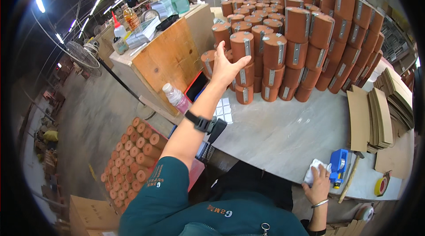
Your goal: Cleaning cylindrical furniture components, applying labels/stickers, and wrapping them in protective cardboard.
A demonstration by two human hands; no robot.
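Observation:
My left hand (226,68) reaches out to the far stacks, thumb and fingers spread. It is beside a reddish-brown cylinder (241,45) with metal strips, which tops a column of similar cylinders. Nothing is gripped in this hand, and whether the fingertips touch the cylinder I cannot tell. At the near right edge of the table, my right hand (318,187) has its fingers curled on a crumpled white cloth (313,169). A blue tape dispenser (339,163) stands right beside that cloth, and a hammer (350,178) with a wooden handle lies just past it.
Many stacked brown cylinders (310,27) cover the far side of the grey table (283,134). Flat cardboard pieces (376,118) lie at the right, near a tape roll (380,186). A bottle (176,97) stands left of my forearm. More cylinders (133,160) are piled low left. Someone stands behind the stacks.

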